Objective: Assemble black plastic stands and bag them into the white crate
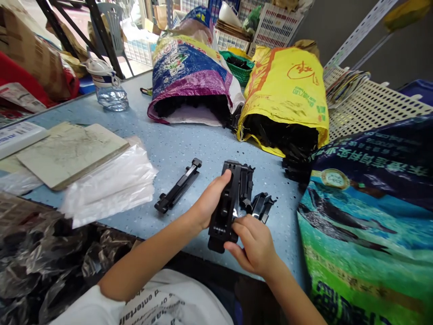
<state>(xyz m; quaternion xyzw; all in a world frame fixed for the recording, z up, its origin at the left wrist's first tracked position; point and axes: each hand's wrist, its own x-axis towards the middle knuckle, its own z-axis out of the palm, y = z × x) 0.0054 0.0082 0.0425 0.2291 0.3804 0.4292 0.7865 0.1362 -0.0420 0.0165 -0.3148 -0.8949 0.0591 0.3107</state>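
Both hands hold a stack of black plastic bracket-like parts (223, 210) above the near part of the blue speckled table (142, 131). My left hand (211, 198) is wrapped round the stack's left side, thumb near its top end. My right hand (253, 241) grips the lower right end, fingertips against it. A similar long black part (178, 186) lies alone to the left. Just behind and right of my hands lie more black parts (262, 206), partly hidden by the stack. What exactly these parts are cannot be made out.
Black pieces spill from a purple-blue sack (192, 67) and a yellow sack (287, 90) at the back. A green-blue sack (365, 225) borders the right. On the left are clear plastic bags (111, 185), a worn board (72, 151) and a water jug (110, 88).
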